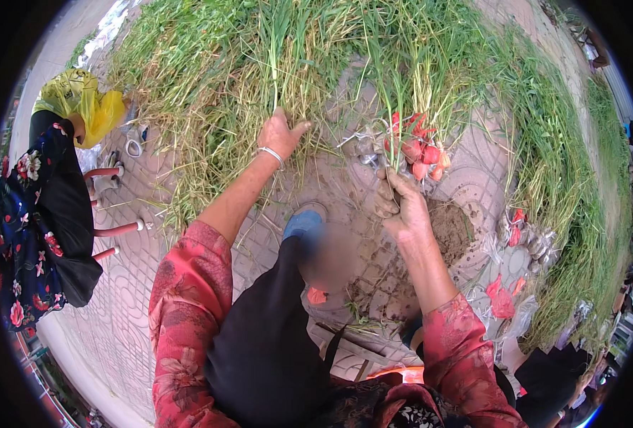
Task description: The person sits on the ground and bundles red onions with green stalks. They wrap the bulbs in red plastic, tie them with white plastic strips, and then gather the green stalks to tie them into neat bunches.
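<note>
My left hand (281, 136), with a pale bracelet at its wrist, is at the near edge of a heap of cut grass (225, 107). A pale green stalk (275, 80) runs down into its curled fingers, while the thumb points off to the right. Between the thumb and fingers of my right hand (402, 200) are the lower ends of a few green grass stems (394, 139); the fingers look soiled. Just beyond that hand lie grass bundles whose bases are wrapped in red plastic (428, 155) and clear plastic (364, 144). A mound of damp soil (450, 230) is beside my right wrist.
Paving (129, 278) with a patterned surface lies beneath everything. At left, a person in a floral garment (33, 235) sits by a yellow plastic bag (105, 115). More wrapped bundles (501, 299) and long grass (568, 214) line the right. My blue shoe (301, 222) rests in the middle.
</note>
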`<state>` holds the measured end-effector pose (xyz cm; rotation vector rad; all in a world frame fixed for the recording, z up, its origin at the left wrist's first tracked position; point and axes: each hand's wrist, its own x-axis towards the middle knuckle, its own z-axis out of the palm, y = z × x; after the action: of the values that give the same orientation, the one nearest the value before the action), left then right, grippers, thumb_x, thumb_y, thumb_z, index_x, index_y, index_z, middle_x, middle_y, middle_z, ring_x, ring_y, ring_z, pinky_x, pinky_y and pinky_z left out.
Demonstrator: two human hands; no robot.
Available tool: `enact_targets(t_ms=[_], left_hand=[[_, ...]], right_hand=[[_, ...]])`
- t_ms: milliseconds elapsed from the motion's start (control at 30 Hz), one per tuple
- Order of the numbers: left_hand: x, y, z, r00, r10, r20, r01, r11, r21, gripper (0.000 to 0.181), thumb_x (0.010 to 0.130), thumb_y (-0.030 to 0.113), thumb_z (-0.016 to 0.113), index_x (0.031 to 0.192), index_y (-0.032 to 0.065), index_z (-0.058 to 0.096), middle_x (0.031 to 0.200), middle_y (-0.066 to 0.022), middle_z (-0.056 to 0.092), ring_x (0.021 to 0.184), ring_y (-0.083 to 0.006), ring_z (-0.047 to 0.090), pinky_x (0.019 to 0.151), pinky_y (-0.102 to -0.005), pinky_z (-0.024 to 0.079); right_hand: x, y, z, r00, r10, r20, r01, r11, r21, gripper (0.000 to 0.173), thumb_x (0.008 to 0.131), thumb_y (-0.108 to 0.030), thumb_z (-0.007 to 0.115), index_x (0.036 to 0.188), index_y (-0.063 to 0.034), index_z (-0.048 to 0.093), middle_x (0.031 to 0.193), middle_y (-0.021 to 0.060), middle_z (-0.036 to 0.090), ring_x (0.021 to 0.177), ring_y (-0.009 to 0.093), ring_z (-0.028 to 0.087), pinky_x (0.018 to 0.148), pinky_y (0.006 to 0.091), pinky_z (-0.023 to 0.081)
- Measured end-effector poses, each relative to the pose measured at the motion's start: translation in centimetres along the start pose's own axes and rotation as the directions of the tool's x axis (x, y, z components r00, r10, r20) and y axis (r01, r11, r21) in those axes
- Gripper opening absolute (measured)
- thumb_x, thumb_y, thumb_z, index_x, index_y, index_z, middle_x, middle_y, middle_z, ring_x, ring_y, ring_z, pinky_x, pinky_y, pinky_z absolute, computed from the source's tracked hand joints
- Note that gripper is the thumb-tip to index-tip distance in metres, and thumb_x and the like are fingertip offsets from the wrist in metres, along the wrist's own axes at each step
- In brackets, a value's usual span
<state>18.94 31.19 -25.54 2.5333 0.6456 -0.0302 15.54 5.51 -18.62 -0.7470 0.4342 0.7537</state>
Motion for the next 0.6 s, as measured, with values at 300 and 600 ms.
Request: enact_targets(t_ms=[300, 600], left_hand=[[1.2, 0.1, -0.5, 0.996, -0.054, 0.075, 0.047, 0.994, 0.100, 0.036, 0.070, 0.032, 0.063, 0.088, 0.0013, 0.062, 0.081, -0.0158, 0.063, 0.071, -0.0276, 0.060, 0.063, -0.0342, 0.048], [-1.2, 1.5, -3.8, 0.878, 0.053, 0.475, 0.436, 0.316, -0.842, 0.017, 0.078, 0.017, 0.062, 0.089, 0.0038, 0.059, 0.074, -0.0010, 0.060, 0.060, -0.0073, 0.055, 0.040, -0.0179, 0.034]], right_hand=[[0.8, 0.8, -0.8, 0.995, 0.013, 0.101, -0.019, 0.998, 0.062, 0.019, 0.087, -0.021, 0.048, 0.090, -0.0019, 0.050, 0.058, 0.0004, 0.040, 0.044, 0.008, 0.031, 0.041, 0.0216, 0.024], [0.6, 0.0, 0.2, 0.999, -0.030, 0.025, 0.034, 0.990, -0.135, 0.015, 0.082, -0.014, 0.055, 0.090, -0.0013, 0.053, 0.060, -0.0005, 0.047, 0.044, 0.006, 0.037, 0.038, 0.0192, 0.025]])
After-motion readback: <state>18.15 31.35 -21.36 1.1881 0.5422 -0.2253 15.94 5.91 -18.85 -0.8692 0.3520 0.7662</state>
